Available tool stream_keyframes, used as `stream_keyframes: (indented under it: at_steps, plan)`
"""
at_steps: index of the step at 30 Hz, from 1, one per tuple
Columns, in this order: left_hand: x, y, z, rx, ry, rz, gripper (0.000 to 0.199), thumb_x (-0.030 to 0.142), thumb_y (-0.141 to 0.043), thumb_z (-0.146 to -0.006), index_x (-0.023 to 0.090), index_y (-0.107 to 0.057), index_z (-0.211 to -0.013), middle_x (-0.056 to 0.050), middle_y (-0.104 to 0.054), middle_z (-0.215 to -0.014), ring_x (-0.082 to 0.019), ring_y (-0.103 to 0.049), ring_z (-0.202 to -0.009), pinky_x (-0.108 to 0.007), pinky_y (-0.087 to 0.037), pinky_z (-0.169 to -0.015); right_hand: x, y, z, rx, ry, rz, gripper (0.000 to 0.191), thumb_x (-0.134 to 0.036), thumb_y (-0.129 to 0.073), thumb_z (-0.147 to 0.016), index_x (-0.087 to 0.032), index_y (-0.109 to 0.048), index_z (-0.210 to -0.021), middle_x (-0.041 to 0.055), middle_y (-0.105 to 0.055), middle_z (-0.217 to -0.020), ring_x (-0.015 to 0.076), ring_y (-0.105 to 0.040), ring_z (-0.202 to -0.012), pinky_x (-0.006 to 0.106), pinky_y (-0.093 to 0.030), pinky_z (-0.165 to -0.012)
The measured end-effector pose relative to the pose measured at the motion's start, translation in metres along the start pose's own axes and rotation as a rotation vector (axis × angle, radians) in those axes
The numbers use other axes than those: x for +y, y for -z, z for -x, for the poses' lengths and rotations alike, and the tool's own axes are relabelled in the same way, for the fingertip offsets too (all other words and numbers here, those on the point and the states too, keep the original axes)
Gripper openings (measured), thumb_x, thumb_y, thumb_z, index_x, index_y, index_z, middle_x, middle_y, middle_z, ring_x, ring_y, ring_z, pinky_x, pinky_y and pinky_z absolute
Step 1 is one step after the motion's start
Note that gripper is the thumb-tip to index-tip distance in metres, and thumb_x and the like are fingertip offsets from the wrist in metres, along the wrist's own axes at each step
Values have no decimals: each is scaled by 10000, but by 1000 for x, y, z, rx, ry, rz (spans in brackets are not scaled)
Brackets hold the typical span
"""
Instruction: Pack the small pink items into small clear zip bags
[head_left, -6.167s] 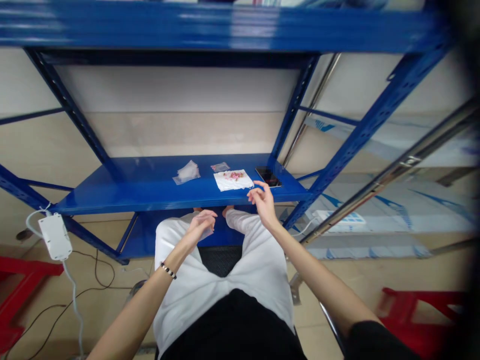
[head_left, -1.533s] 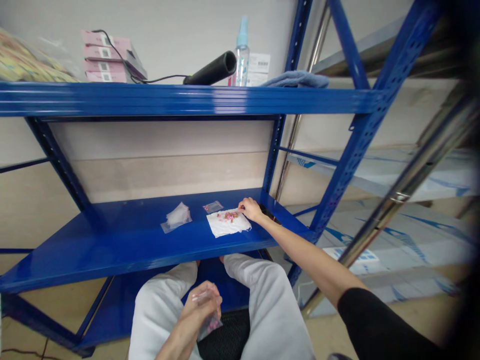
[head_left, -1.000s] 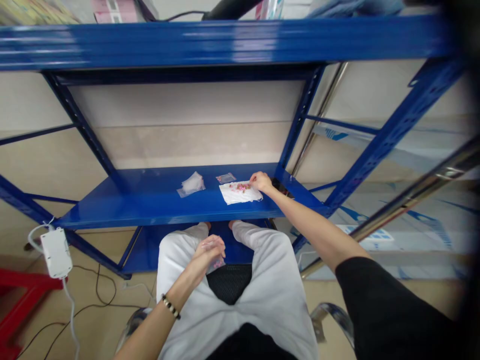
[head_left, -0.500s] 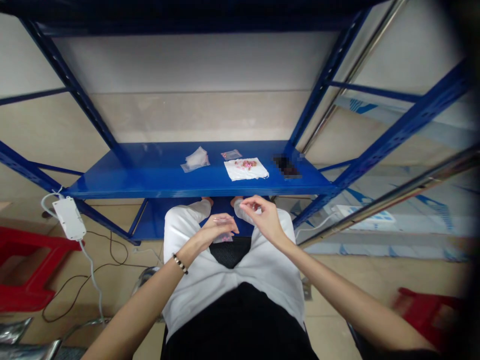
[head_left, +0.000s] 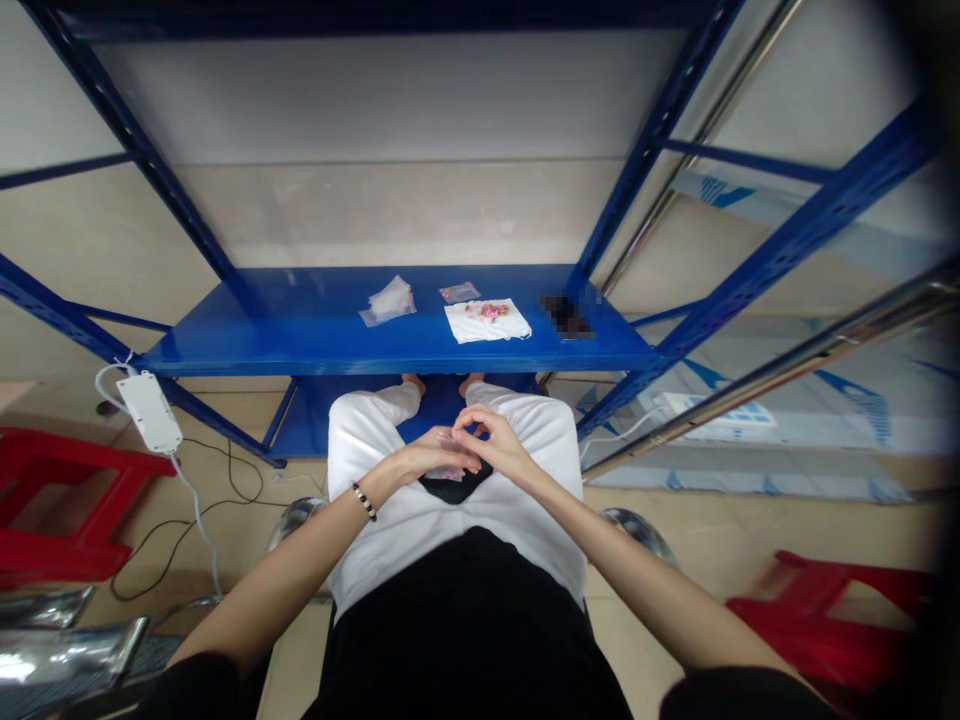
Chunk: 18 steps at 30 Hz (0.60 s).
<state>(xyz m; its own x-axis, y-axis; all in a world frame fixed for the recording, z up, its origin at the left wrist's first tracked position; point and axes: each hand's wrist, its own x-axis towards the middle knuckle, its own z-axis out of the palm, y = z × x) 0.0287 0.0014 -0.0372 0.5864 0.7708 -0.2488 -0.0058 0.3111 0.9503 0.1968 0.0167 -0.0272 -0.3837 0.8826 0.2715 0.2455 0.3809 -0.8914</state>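
Above the lap (head_left: 529,515), have now brought the right hand (head_left: 502,448) to the clear bag (head_left: 449,474) grasped in the left hand (head_left: 424,456); cannot tell the right grip's contents.

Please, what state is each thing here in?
Clear plastic bag: held, not empty.
Left hand: closed on this bag.
Right hand: fingertips at this bag, grip unclear.
White rectangular sheet: spread flat.
Small pinkish pieces: loose, on sheet.
Translucent plastic bags: piled, overlapping.
Small clear pinkish bag: lying flat.
Black rectangular object: lying down, details blurred.
White plastic cabled box: hanging, power unclear.
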Motion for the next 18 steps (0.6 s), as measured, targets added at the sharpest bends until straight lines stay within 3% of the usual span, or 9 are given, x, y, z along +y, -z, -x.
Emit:
stream_keyframes:
  at_steps: [9,13,18]
  plan:
    - [0,-2,-2,-2,34,-17,254,271,-823,-654,85,-721,-792,-88,-706,-771,-154,-654,-727,-279,-497,-701,3,-3,3,-58,8,44,201,-352,-615,-886,-203,-732,-821,74,-664,-943,206,-613,-907,306,-463,-706]
    - [4,-1,-3,-38,2,132,316,299,-826,-677,77,-711,-868,-121,-709,-834,-182,-675,-794,-301,-513,-740,1,3,-4,-53,42,32,241,-378,-589,-910,-201,-739,-843,75,-664,-938,202,-620,-912,336,-474,-815]
    - [2,-5,4,-97,-59,366,302,296,-806,-718,71,-694,-885,-134,-701,-870,-221,-683,-828,-362,-535,-777,-8,8,-2,-89,34,-22,334,-447,-571,-911,-187,-687,-737,72,-650,-949,181,-616,-845,296,-484,-728]
